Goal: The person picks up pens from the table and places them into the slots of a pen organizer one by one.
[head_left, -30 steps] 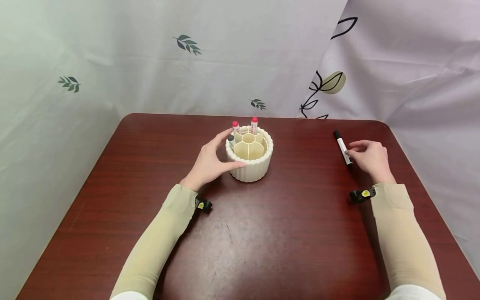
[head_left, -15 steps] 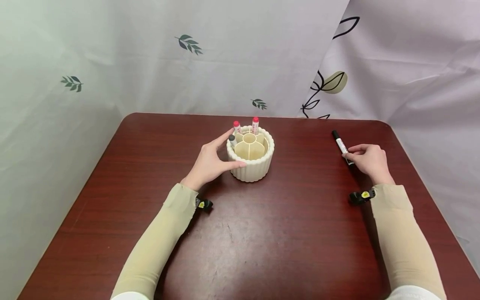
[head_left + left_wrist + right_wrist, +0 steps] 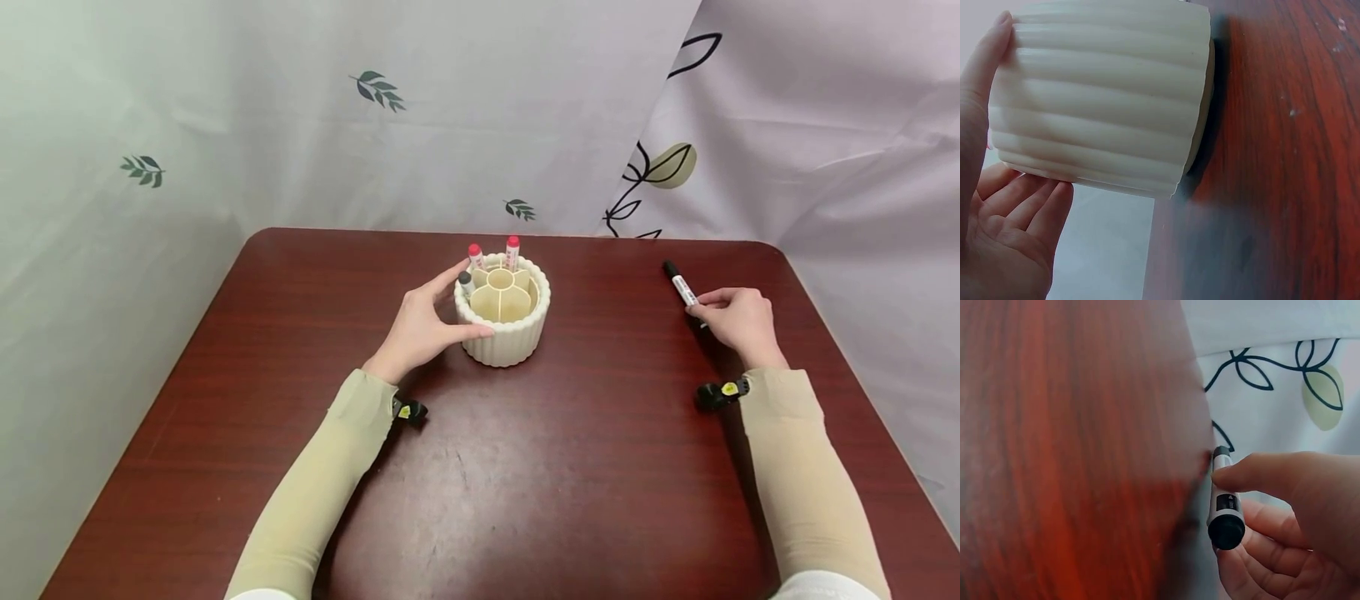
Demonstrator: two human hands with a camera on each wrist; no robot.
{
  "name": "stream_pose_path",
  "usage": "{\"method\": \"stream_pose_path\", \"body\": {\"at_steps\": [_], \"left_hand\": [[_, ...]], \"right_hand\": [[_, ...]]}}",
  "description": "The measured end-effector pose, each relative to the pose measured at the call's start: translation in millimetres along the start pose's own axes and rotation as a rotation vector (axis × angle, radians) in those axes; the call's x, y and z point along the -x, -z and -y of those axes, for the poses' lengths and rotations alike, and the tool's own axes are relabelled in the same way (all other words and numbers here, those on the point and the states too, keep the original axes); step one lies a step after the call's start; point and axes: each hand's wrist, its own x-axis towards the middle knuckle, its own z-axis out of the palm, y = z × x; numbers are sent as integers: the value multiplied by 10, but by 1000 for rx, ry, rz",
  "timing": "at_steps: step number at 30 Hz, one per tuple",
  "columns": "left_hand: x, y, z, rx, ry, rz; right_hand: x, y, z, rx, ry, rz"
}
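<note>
A cream pen holder (image 3: 517, 337) with a scalloped rim and petal-shaped compartments stands on the table. Two red-capped markers (image 3: 512, 250) and one dark-capped marker (image 3: 466, 283) stick up from its rear and left compartments. My left hand (image 3: 416, 323) holds the pen holder from the left, thumb on the near wall and fingers round the far side, as the left wrist view shows. At the right, my right hand (image 3: 741, 321) pinches a white marker with black ends (image 3: 1227, 503) between thumb and fingers. It appears still low at the tabletop; any gap beneath is hard to tell.
The dark red wooden table (image 3: 600, 467) has rounded far corners. A pale curtain (image 3: 450, 125) with leaf prints hangs behind it and along both sides. Black wrist cameras (image 3: 408, 411) are strapped on both sleeves.
My right thumb and fingers have come together on the white marker, which has shifted slightly left. My left hand stays on the pen holder with almost no movement.
</note>
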Motion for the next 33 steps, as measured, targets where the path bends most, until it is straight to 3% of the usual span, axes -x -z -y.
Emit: {"method": "stream_pose_path", "body": {"at_steps": [9,21,33], "left_hand": [[-5,-1,-3,-1,-1,-1],[11,4,-5,15,-5,4],[19,-3,-10,18,0,3]], "right_hand": [[16,123,183,-65,44,-80],[126,289,608,-200,118,-132],[285,338,1097,-436,189,-171]]}}
